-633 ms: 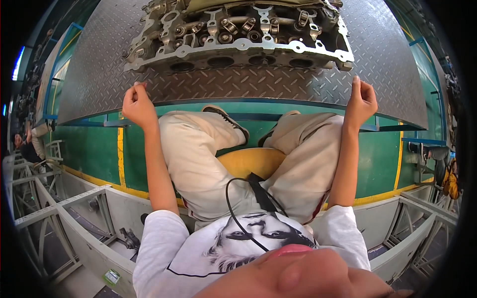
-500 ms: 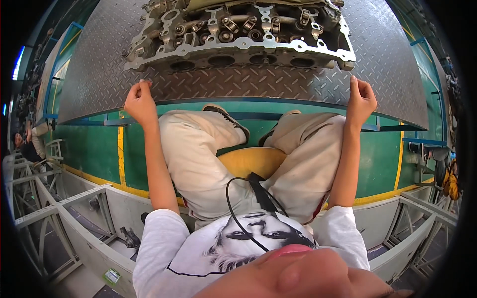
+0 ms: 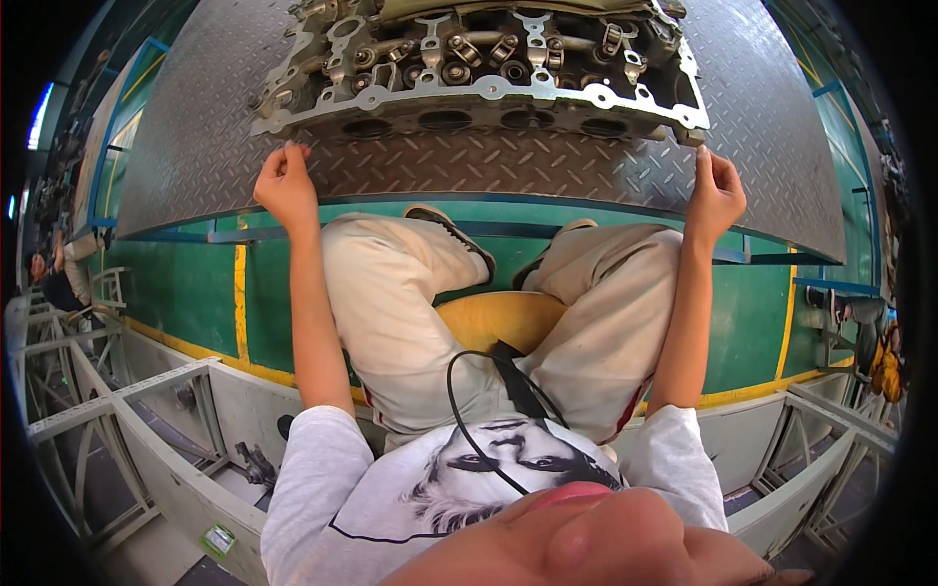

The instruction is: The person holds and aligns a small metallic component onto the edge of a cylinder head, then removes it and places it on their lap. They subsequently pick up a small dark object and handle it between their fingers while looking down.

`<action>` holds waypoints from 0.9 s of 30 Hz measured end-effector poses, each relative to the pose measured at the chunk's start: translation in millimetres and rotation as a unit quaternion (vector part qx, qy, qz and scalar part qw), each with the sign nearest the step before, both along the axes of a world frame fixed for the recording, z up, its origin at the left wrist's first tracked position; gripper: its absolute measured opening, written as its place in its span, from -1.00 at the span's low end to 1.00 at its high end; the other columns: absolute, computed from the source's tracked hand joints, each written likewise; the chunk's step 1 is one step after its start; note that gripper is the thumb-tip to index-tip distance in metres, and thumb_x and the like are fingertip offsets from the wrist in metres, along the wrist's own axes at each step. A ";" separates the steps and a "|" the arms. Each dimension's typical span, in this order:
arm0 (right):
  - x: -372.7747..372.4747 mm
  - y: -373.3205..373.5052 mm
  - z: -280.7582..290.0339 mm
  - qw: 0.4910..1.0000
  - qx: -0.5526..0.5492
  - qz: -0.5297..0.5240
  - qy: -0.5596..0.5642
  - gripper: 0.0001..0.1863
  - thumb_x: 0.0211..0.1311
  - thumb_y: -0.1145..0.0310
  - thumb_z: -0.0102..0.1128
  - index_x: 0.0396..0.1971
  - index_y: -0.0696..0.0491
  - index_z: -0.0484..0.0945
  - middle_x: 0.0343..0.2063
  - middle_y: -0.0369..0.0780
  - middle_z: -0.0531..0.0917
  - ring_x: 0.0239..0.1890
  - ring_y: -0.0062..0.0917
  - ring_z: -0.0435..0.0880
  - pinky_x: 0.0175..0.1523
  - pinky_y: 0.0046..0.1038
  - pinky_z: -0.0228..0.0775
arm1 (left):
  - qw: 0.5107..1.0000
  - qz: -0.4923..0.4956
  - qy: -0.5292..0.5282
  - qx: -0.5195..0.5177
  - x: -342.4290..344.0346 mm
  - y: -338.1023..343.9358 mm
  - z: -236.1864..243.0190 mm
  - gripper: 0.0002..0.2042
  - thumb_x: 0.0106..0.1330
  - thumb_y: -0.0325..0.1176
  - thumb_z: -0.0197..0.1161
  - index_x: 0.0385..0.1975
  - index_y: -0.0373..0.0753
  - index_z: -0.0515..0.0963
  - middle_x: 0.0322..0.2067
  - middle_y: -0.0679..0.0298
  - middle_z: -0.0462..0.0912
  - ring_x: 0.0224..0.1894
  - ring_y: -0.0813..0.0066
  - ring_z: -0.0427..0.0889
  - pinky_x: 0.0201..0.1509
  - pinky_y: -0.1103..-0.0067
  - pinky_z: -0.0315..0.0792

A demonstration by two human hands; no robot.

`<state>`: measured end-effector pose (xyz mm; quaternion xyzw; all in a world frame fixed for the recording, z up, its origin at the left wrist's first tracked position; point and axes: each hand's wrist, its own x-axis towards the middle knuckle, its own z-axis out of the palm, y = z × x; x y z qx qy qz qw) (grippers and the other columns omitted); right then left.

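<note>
A metal engine cylinder head [image 3: 493, 93] lies on the checkered steel tabletop, its rocker arms and springs showing along the top. Near its left front corner is my left hand [image 3: 286, 186], raised over the table's front edge with thumb and fingers pinched together. My right hand [image 3: 716, 195] is held the same way by the right front corner, its thumb and forefinger meeting at the tips. Nothing shows in either pinch. The fingertips come very close to the casting; whether they touch it I cannot tell.
The steel tabletop [image 3: 469, 181] has a blue frame beneath it. I sit on a yellow stool [image 3: 503, 317] with a black cable [image 3: 451, 391] hanging over my lap. Grey metal framing [image 3: 147, 391] stands behind me. Other people [image 3: 68, 273] are at the far left and right.
My left hand has risen slightly toward the cylinder head, and my right hand has barely moved. The whole view has shifted a little. Both pinches stay closed.
</note>
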<state>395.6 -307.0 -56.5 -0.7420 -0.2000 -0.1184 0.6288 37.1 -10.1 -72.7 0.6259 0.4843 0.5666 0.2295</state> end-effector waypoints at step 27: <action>9.5 -15.3 -12.0 0.997 -0.076 0.023 0.009 -0.76 0.14 0.27 0.28 -0.39 0.18 0.64 -0.48 -0.36 0.59 -0.42 -0.75 0.47 -0.31 -0.72 0.31 | 0.998 0.043 -0.008 0.050 -14.7 -7.2 4.9 -0.82 0.12 -0.40 0.22 -0.61 -0.41 0.57 -0.78 0.29 0.50 -0.71 0.73 0.33 -0.59 0.66 0.24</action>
